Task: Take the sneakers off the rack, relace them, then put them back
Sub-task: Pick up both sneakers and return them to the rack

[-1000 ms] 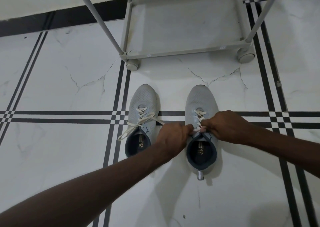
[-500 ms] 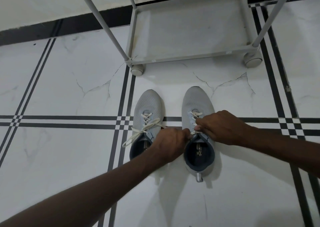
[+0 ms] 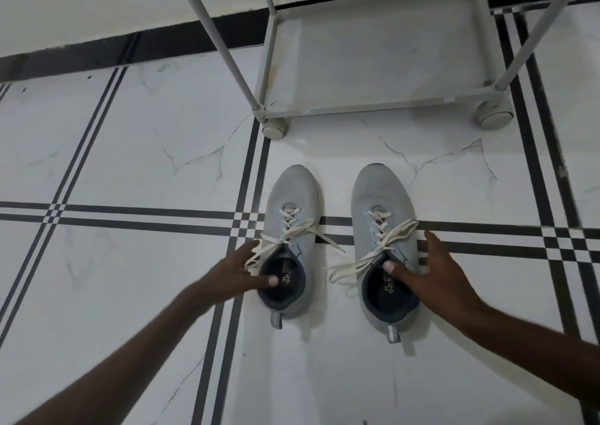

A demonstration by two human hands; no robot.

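Hands first: we see the left hand (image 3: 233,273) reaching to the left sneaker (image 3: 289,242) with fingers spread, thumb lying over the collar opening and fingers along its outer side; whether it actually grasps the shoe we cannot tell. We see the right hand (image 3: 431,275) likewise spread at the right sneaker (image 3: 384,246), thumb tip inside the opening, fingers on the outer flank, grip just as uncertain. Both forearms run out of the lower edge. Both hands are slightly blurred.

We find both sneakers side by side on the floor (image 3: 130,164), toes toward the rack (image 3: 373,106), near it but apart. Only the rack's lowest shelf, slanting poles and two wheels show; its upper part is cut off.

We note grey mesh uppers, dark padded collars, flat cream laces (image 3: 376,239) knotted with loose ends trailing. Glossy white marble-look tiles carry black double stripes.
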